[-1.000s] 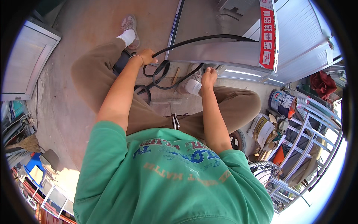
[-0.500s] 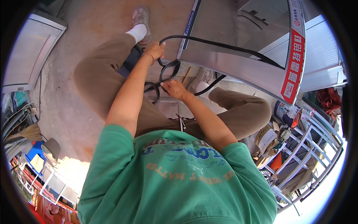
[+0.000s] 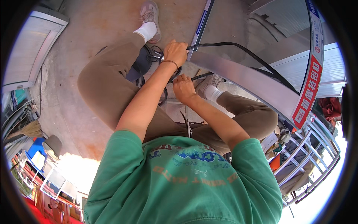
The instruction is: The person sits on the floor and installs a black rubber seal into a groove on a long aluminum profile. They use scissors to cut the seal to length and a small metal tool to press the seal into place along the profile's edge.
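A long black rubber strip point(image 3: 238, 45) loops from my hands over to the aluminium-framed panel point(image 3: 246, 74). My left hand point(image 3: 176, 52) is closed on the strip just beside the panel's near corner. Closer to me, my right hand point(image 3: 184, 89) is closed where another stretch of the same strip passes. Its fingertips are partly hidden, but the strip comes out on both sides of it. Loose coils of the strip hang below the hands, between my legs. What look like black-handled scissors point(image 3: 153, 56) lie left of my left hand, on or by a dark blue-grey object point(image 3: 142, 62).
A broom point(image 3: 30, 129) and a grey hat-like object point(image 3: 52, 145) lie to the left, below a pale door panel point(image 3: 35, 48). On the right stands a metal lattice frame point(image 3: 309, 156) near a dark red cloth point(image 3: 330, 108). My feet flank the strip's coils.
My left hand has moved right along the strip to the panel's corner, and my right hand has shifted slightly right. The scissors have come into sight. The whole view has shifted a little.
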A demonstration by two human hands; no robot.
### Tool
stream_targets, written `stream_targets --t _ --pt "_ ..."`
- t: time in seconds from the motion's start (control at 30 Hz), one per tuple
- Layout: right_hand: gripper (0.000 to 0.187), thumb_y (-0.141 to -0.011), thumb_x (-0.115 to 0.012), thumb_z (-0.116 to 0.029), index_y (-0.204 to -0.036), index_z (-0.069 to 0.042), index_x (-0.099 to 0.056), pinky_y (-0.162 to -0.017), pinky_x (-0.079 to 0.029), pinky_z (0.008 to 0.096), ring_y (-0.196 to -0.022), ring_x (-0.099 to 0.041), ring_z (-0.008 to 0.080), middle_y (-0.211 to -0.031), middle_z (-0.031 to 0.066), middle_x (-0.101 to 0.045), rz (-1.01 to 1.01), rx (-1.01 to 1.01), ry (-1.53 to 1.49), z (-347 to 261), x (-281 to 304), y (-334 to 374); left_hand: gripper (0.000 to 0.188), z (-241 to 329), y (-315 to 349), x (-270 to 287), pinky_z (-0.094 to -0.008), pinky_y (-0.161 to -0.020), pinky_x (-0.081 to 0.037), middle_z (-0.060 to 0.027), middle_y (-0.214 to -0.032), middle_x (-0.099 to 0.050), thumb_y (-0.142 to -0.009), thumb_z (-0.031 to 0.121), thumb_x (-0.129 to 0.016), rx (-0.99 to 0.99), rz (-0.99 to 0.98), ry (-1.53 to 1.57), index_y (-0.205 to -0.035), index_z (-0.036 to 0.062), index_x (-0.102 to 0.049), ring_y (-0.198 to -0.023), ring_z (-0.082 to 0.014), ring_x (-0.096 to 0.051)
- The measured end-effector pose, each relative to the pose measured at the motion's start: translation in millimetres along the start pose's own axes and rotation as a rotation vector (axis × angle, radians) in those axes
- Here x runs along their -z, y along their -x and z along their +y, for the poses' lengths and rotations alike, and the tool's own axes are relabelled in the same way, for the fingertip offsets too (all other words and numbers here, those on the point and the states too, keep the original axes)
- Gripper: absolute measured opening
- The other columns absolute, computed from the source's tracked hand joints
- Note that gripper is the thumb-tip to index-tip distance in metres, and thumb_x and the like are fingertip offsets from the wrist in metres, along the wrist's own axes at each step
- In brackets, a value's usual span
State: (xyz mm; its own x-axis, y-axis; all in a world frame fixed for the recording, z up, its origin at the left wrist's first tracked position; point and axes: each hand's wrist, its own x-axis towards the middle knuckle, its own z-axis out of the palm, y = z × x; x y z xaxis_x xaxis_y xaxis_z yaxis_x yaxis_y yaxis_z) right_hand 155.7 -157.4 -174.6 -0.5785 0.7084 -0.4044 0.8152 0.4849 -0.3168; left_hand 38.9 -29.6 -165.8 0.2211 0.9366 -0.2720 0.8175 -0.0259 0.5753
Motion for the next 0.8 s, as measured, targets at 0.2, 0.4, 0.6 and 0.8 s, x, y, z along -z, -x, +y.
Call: stream_targets --t 0.2,0.4,0.6,0.8 --pt "0.029 -0.086 -0.069 -0.014 -0.107 0.005 -0.065 -0.101 -0.047 0.0458 -0.125 -0.053 0.0374 -0.130 0.0187 -0.062 0.513 0.358 -0.382 -34 24 -41 0.028 71 23 8 -0.0547 -0.079 -0.051 -0.0245 -0.082 -0.069 -0.094 0.028 -0.069 -0.126 -0.083 0.277 -0.091 0.0004 -0.067 -0.086 -0.0446 -0.068" --pt "0.015 -0.082 -0.070 -0.011 -0.091 0.001 -0.072 -0.088 -0.051 0.0450 -0.103 -0.059 0.0318 -0.109 0.0153 -0.070 0.084 0.097 -0.201 -40 18 -79 0.039 88 19 22 -0.0343 -0.056 -0.050 -0.0120 -0.071 -0.075 -0.096 0.020 -0.067 -0.119 -0.622 0.847 -0.065 0.0024 -0.051 -0.059 -0.0162 -0.063" --pt "0.026 -0.084 -0.065 0.000 -0.109 0.004 -0.067 -0.073 -0.055 0.0400 -0.082 -0.068 0.0363 -0.086 0.0184 -0.072 0.373 -0.107 -0.629 -33 -6 -117 0.040 90 24 16 -0.0313 -0.051 -0.047 -0.0100 -0.074 -0.076 -0.098 0.019 -0.065 -0.024 -0.632 0.974 -0.064 0.0038 -0.048 -0.055 -0.0115 -0.059" --pt "0.046 -0.097 -0.061 -0.010 -0.140 0.003 -0.051 -0.052 -0.054 0.0364 -0.056 -0.067 0.0231 -0.074 0.0144 -0.071 0.090 -0.730 -1.481 -5 -62 -195 0.035 96 29 7 -0.0385 -0.060 -0.051 -0.0101 -0.077 -0.077 -0.097 0.020 -0.063 -0.116 -0.566 0.873 -0.068 0.0007 -0.054 -0.061 -0.0224 -0.067"
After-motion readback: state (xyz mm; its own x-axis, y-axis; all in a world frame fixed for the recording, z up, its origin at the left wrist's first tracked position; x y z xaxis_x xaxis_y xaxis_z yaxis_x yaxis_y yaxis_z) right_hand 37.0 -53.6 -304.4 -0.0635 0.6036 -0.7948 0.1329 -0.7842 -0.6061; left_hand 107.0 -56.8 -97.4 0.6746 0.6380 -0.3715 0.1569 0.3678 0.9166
